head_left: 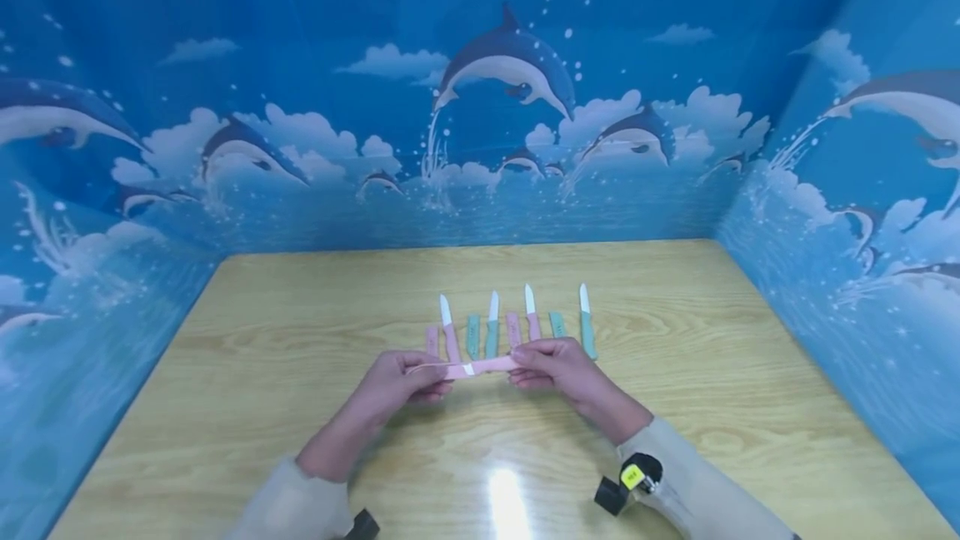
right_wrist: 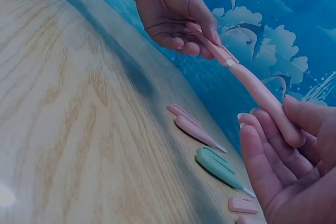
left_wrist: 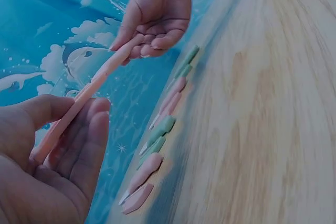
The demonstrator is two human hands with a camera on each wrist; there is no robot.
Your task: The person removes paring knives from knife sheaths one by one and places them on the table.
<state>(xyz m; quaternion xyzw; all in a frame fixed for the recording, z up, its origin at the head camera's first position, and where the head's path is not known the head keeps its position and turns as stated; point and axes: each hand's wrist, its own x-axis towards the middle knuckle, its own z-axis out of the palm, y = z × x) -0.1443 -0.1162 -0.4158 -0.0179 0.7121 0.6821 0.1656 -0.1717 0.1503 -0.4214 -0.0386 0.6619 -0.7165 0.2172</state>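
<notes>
My left hand [head_left: 408, 375] pinches a pink knife sheath [head_left: 454, 372] between thumb and fingers. Opposite it, my right hand [head_left: 553, 369] grips the pink handle of a paring knife [head_left: 495, 364]. The two pieces are lined up end to end above the table, and a short strip of white blade shows between them; the rest of the blade is inside the sheath. In the right wrist view the knife handle [right_wrist: 265, 98] lies across the right fingers under the thumb. The left wrist view shows the left thumb on the sheath [left_wrist: 63, 121].
Behind the hands, a row lies on the wooden table [head_left: 300, 307]: pink knives [head_left: 449, 336], green knives [head_left: 587, 332], pink sheaths [head_left: 513, 329] and green sheaths [head_left: 473, 336], alternating. White blades point away from me. A blue dolphin-print curtain [head_left: 337, 198] borders the table's back and sides.
</notes>
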